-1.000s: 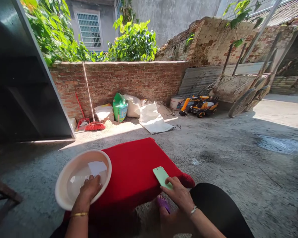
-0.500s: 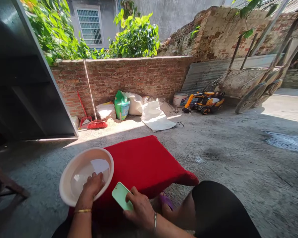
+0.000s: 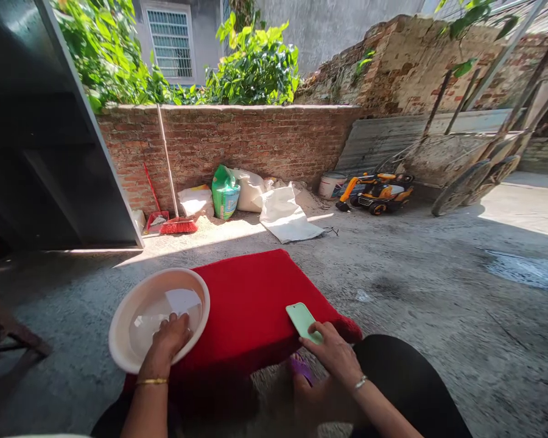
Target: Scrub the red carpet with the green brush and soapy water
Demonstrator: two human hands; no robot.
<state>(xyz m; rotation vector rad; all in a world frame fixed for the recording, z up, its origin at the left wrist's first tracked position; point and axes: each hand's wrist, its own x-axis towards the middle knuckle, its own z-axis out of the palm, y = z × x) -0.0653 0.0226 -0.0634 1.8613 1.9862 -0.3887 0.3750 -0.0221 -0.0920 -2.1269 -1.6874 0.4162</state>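
Observation:
My left hand [image 3: 170, 339] is inside a pale pink plastic basin [image 3: 119, 328] that holds clear water. Its fingers are bent downward, and whatever they grip, if anything, is hidden beneath them. The basin rests on the left part of a low table covered with red cloth [image 3: 251, 292]. At the table's right front edge, my right hand [image 3: 335, 350] grips a phone in a light green case [image 3: 302, 319]. The thumb and fingers close around its lower end, and the upper part lies over the red cloth.
My knee in black cloth [image 3: 406, 377] is right of the table, and a purple sandal [image 3: 301, 368] shows below it. Along the brick wall [image 3: 256, 140] are a broom [image 3: 179, 226], several sacks [image 3: 225, 193] and a toy excavator [image 3: 379, 193]. A wooden stool leg [image 3: 25, 337] stands at left.
My right hand has carried the phone rightward and slightly up, from beside the basin to the table's right front edge. My left hand has stayed in the basin.

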